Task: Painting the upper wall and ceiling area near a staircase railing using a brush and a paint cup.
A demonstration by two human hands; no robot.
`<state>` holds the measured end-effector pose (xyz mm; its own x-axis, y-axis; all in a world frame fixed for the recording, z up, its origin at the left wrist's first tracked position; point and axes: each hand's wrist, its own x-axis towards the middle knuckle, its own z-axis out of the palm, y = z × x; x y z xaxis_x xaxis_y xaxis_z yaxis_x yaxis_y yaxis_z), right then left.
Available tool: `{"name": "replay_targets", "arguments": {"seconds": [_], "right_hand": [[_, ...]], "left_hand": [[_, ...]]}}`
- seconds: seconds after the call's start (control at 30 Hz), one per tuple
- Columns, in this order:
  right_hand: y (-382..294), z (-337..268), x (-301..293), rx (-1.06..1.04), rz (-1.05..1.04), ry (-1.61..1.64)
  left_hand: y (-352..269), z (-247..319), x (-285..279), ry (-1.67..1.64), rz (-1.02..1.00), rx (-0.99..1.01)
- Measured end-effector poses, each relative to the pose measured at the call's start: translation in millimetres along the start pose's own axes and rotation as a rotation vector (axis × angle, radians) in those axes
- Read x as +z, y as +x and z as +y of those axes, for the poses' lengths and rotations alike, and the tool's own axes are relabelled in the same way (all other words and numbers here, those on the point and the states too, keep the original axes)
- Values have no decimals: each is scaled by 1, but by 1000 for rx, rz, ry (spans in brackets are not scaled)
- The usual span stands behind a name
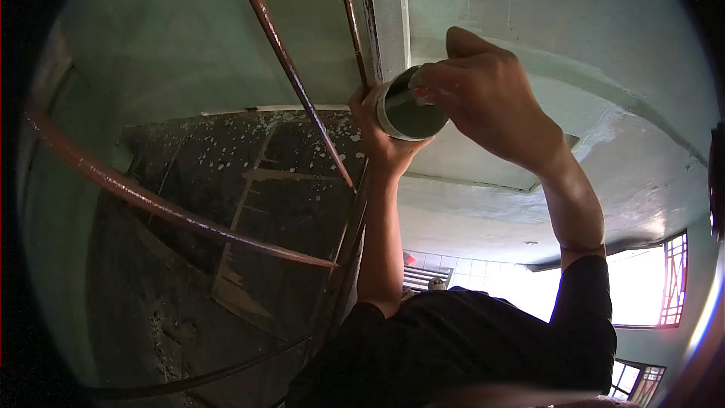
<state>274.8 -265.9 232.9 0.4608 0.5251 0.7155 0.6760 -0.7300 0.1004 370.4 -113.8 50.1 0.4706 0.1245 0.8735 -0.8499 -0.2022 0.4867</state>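
Note:
A cylindrical container with a pale rim is gripped by my left hand, whose fingers wrap round its far and left sides. The inside of the container looks dark green. Over its open top is my right hand, with bent fingers at the upper right of the rim. Something small and reddish shows at those fingertips; whether it is a held tool or a mark on the skin cannot be told. Beyond the container stands a green painted wall with a pale vertical strip.
Brown glossy metal bars cross the left side, one long curved bar lower down. Below them lies a dark panel spattered with white spots. Windows with grilles are at the lower right, a slatted bench at the lower middle.

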Motion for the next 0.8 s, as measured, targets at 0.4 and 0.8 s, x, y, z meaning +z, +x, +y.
{"name": "replay_targets", "arguments": {"seconds": [0.4, 0.8], "right_hand": [[-4, -1, -1, -70, -15, 22], [-49, -19, -2, 12, 194, 418]], "left_hand": [[-4, 0, 0, -118, -28, -122], [-1, -2, -10, 25, -22, -32]]}}
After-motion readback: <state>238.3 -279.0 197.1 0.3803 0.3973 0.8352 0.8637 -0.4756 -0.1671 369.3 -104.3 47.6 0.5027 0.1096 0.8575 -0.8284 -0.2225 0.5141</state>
